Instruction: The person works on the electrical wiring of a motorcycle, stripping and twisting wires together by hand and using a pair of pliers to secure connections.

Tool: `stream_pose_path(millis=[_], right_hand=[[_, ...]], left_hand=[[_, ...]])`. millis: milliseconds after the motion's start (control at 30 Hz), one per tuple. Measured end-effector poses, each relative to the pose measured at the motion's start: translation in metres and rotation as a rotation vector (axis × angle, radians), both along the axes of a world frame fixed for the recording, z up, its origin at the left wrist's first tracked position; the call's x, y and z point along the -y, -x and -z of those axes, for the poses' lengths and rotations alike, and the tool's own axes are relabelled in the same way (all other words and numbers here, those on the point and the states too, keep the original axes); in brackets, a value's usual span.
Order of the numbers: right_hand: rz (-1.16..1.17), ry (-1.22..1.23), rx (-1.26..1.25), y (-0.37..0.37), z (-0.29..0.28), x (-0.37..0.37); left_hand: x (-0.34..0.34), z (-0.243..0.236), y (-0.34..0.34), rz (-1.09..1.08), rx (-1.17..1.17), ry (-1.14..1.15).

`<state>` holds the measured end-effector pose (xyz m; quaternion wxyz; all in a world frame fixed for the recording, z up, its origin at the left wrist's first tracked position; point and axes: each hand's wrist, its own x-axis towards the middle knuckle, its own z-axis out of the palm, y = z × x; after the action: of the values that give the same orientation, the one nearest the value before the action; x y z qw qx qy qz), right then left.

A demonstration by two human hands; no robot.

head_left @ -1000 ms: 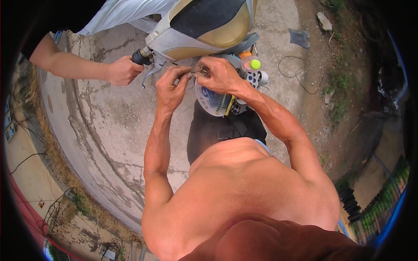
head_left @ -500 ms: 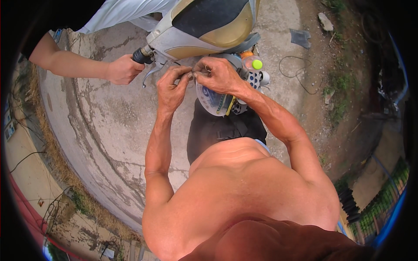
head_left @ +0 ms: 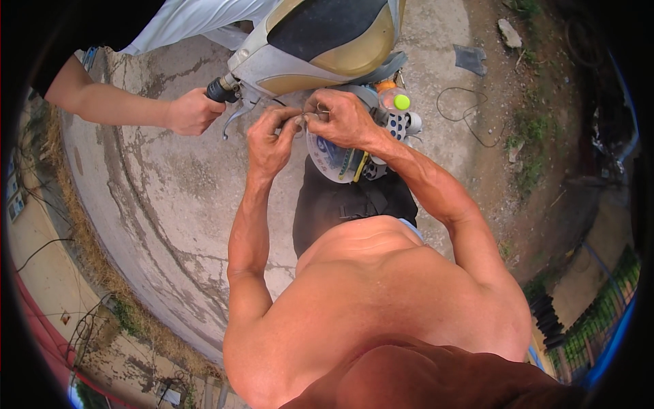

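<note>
In front of a white and gold scooter, my two hands meet fingertip to fingertip. My left hand is closed in a pinch, and my right hand pinches just beside it. A thin wire runs between the fingers and curls over the right hand; its very tip is too small to make out. Below the hands, a round white container holds several tools and small items, partly covered by my right hand. One yellow-edged tool leans at its side.
Another person's hand grips the scooter's black handlebar grip, above a brake lever. A bottle with a green cap stands to the right of my hands. Further right lie a loose cable, a grey scrap and a stone.
My hands stay together at nearly the same spot, with only a slight shift of the fingers. The other person's hand on the grip has dropped very slightly.
</note>
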<state>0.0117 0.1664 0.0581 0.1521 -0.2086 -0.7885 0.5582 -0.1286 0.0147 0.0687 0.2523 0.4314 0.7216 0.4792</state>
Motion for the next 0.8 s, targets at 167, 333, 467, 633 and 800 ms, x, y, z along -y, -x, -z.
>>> stream_pose_path(millis=[167,333,467,633,800], right_hand=[[0.008,-0.051,-0.073,-0.001,0.004,0.004],[-0.009,-0.067,-0.086,-0.002,0.011,0.006],[-0.007,-0.044,-0.085,-0.004,0.01,0.005],[-0.024,0.033,-0.034,-0.005,0.004,0.002],[-0.059,0.062,-0.006,-0.005,0.002,-0.001]], left_hand=[[0.0,-0.004,-0.011,-0.128,0.283,0.182],[0.002,0.011,-0.014,-0.219,0.637,0.248],[0.008,0.02,-0.015,-0.293,0.92,0.131],[0.011,0.009,-0.02,-0.277,0.579,-0.112],[0.012,0.01,-0.005,-0.004,0.12,-0.086]])
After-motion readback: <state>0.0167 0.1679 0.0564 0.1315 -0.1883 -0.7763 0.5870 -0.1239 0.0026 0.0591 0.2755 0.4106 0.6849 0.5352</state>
